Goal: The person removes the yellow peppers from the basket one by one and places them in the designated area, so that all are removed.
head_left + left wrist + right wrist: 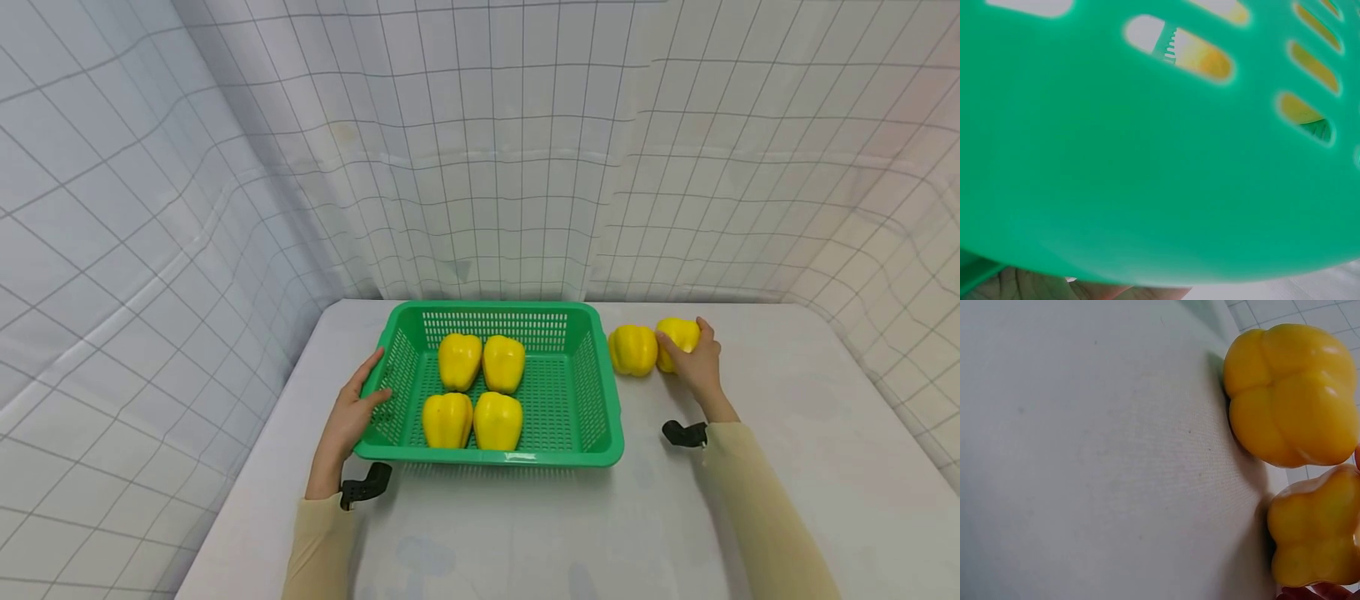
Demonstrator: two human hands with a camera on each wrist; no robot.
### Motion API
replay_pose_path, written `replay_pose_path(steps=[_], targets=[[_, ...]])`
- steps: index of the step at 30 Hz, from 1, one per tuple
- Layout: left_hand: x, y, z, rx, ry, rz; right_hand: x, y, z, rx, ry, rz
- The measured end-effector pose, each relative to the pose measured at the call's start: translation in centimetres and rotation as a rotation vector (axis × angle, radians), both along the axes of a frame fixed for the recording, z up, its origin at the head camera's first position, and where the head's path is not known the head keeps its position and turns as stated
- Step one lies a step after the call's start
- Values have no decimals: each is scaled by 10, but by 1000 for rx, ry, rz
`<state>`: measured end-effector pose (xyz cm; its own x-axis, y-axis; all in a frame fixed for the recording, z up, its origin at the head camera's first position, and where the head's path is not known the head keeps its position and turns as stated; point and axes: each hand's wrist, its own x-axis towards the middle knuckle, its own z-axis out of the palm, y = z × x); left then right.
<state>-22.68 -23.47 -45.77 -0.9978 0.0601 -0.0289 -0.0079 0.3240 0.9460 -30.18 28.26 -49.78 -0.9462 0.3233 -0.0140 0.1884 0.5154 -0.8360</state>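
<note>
Several yellow bell peppers (498,421) stand in two rows inside a green plastic basket (487,457). My left hand (348,423) holds the basket's left side, thumb over the rim and fingers along the outside. The basket's slotted wall (1147,162) fills most of the left wrist view and hides much of that hand. Right of the basket, my right hand (699,365) grips a yellow bell pepper (676,332) between thumb and fingers. Beside it, another bell pepper (632,350) sits on the table close to the basket's right rim; both peppers show large in the right wrist view.
A white-covered table (517,533) carries everything. White curtains with a dark grid (495,167) enclose its back and sides. Black wrist cameras (366,485) are strapped to both wrists. Inside the basket, bare mesh floor (551,408) shows to the right of the peppers.
</note>
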Motion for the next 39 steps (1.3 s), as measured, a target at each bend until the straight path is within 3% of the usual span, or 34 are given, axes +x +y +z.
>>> replay_pose_path(steps=[6,13,16,22,26,33,39], targets=[[0,0,1,-1,-3,2,1,1,-1,-1,9,-9],[1,0,0,6,4,-4,4,1,4,-5,94,-53],[1,0,0,5,9,-6,4,-1,7,10,171,-92],[0,0,0,2,5,-2,4,-8,17,42,410,-140],[1,0,0,5,-3,1,6,-17,31,38,491,-146],[0,-1,-1,-8,-15,10,11,-43,62,22,558,-34],[0,-1,-1,-13,-13,10,20,-71,89,28,493,122]])
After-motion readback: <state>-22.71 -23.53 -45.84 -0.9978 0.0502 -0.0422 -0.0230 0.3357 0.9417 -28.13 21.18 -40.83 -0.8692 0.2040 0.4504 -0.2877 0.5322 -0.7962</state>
